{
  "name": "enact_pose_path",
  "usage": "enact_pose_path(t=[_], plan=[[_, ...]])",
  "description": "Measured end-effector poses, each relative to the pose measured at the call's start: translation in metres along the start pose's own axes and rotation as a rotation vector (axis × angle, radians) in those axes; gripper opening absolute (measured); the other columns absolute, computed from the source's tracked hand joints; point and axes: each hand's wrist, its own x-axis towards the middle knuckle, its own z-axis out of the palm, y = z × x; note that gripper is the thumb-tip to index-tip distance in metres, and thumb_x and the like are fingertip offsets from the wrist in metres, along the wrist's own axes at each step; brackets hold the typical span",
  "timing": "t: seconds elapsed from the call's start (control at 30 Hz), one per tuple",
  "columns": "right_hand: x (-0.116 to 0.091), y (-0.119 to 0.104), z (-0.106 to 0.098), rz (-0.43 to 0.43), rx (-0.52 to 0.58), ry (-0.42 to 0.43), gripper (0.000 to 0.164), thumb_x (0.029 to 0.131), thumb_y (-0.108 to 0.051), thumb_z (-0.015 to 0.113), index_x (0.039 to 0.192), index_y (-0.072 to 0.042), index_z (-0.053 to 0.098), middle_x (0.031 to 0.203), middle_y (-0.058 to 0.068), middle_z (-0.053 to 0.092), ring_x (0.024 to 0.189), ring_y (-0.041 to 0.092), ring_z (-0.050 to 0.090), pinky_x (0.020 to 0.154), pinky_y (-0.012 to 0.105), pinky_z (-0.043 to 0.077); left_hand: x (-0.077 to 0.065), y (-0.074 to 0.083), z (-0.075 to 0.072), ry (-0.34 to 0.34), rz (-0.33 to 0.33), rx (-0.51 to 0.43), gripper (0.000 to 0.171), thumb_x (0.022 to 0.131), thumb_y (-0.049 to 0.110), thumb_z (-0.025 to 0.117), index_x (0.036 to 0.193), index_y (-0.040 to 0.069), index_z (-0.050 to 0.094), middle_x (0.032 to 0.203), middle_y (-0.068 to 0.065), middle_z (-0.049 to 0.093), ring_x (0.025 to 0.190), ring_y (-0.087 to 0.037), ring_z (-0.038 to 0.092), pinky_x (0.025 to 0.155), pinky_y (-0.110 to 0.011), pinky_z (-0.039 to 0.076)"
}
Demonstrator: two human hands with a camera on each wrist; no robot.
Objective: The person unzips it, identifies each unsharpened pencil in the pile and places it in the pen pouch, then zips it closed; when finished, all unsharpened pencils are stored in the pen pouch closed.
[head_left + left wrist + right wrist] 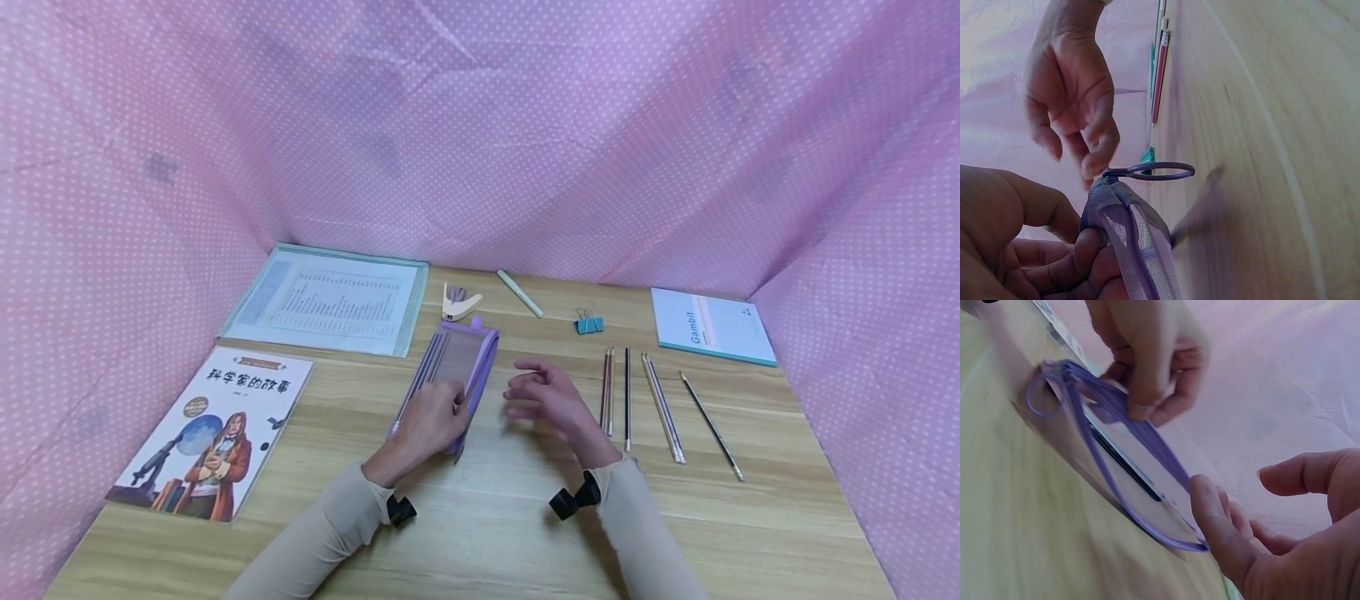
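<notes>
A purple mesh pencil case lies at the middle of the table. Its zip side gapes in the right wrist view, where dark pencils show inside. My left hand pinches the upper edge of the opening between thumb and fingers. Just right of the case, my right hand hovers with fingers loosely bent and nothing in it; its fingertips come near the far end of the opening in the right wrist view. A loop strap sticks out from the near end of the case.
Several pencils lie in a row at right. Behind are a cream stapler-like tool, a pale green pen and a teal binder clip. A notebook is far right; a document folder and book are left.
</notes>
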Motion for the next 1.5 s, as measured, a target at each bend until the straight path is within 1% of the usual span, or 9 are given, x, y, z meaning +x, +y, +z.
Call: enact_pose_path(t=[0.13,0.2,0.33,0.43,0.67,0.83,0.97,1.2,1.5], plan=[[-0.007,-0.005,-0.012,-0.032,-0.011,0.016,0.055,0.098,-0.002,0.050,0.149,0.004,0.031,0.103,0.000,0.059,0.094,0.013,0.067,0.094,0.052,0.057,0.000,0.000,0.000,0.015,0.016,0.007,0.017,0.084,0.003,0.065,0.068,0.008,0.060,0.059,-0.002,0.060,0.042,-0.004,0.048,0.035,-0.016,0.036],[-0.010,-0.008,-0.019,-0.047,-0.014,0.029,0.055,0.098,-0.001,0.050,0.149,0.004,0.031,0.103,0.000,0.059,0.094,0.012,0.067,0.093,0.050,0.057,0.000,0.000,0.000,0.024,0.028,0.009,0.016,0.082,0.002,0.065,0.068,0.008,0.060,0.059,-0.003,0.060,0.042,-0.004,0.047,0.035,-0.016,0.035],[-0.016,-0.012,-0.031,-0.062,-0.010,0.059,0.055,0.098,-0.001,0.050,0.149,0.006,0.029,0.102,0.000,0.059,0.092,0.011,0.068,0.088,0.042,0.061,0.000,0.000,0.000,0.033,0.041,0.002,0.016,0.081,0.001,0.065,0.067,0.007,0.060,0.057,-0.003,0.060,0.042,-0.003,0.046,0.034,-0.016,0.035],[-0.020,-0.014,-0.041,-0.074,-0.012,0.077,0.053,0.100,-0.002,0.049,0.148,0.006,0.030,0.102,-0.002,0.059,0.092,0.010,0.068,0.086,0.039,0.061,-0.001,0.001,0.000,0.031,0.037,-0.005,0.017,0.081,0.001,0.065,0.066,0.007,0.060,0.057,-0.002,0.060,0.041,-0.002,0.045,0.034,-0.016,0.035],[-0.031,-0.016,-0.064,-0.106,-0.029,0.108,0.042,0.103,-0.008,0.048,0.142,0.000,0.036,0.102,-0.005,0.061,0.093,0.007,0.068,0.089,0.041,0.061,-0.001,0.001,0.000,0.024,0.029,-0.012,0.018,0.082,0.002,0.065,0.066,0.008,0.059,0.057,-0.002,0.059,0.041,-0.002,0.046,0.034,-0.016,0.035],[-0.036,-0.015,-0.078,-0.114,-0.007,0.123,0.034,0.103,-0.008,0.048,0.136,-0.007,0.040,0.102,-0.007,0.061,0.093,0.007,0.068,0.086,0.036,0.061,-0.001,0.000,0.000,0.030,0.034,-0.007,0.019,0.081,0.001,0.065,0.065,0.008,0.058,0.057,-0.002,0.060,0.042,-0.002,0.046,0.035,-0.016,0.035],[-0.040,-0.014,-0.089,-0.104,-0.007,0.142,0.034,0.102,-0.008,0.051,0.134,-0.011,0.042,0.102,-0.008,0.062,0.094,0.006,0.068,0.085,0.032,0.061,-0.001,0.000,0.000,0.034,0.037,-0.004,0.018,0.081,0.001,0.065,0.066,0.008,0.058,0.058,-0.003,0.061,0.042,-0.002,0.047,0.035,-0.016,0.035],[-0.048,-0.012,-0.105,-0.112,0.020,0.162,0.028,0.100,-0.008,0.055,0.126,-0.016,0.047,0.099,-0.009,0.066,0.093,0.007,0.068,0.085,0.032,0.061,-0.002,0.000,0.000,0.032,0.038,-0.004,0.019,0.081,0.000,0.065,0.065,0.009,0.057,0.057,-0.002,0.059,0.042,-0.002,0.046,0.035,-0.016,0.035],[-0.054,-0.008,-0.130,-0.129,0.005,0.198,0.026,0.102,-0.010,0.052,0.127,-0.013,0.044,0.094,-0.012,0.068,0.090,0.005,0.069,0.082,0.031,0.062,-0.001,0.000,0.000,0.028,0.040,-0.011,0.020,0.081,0.001,0.065,0.065,0.009,0.057,0.057,-0.001,0.058,0.042,-0.002,0.045,0.035,-0.016,0.034]])
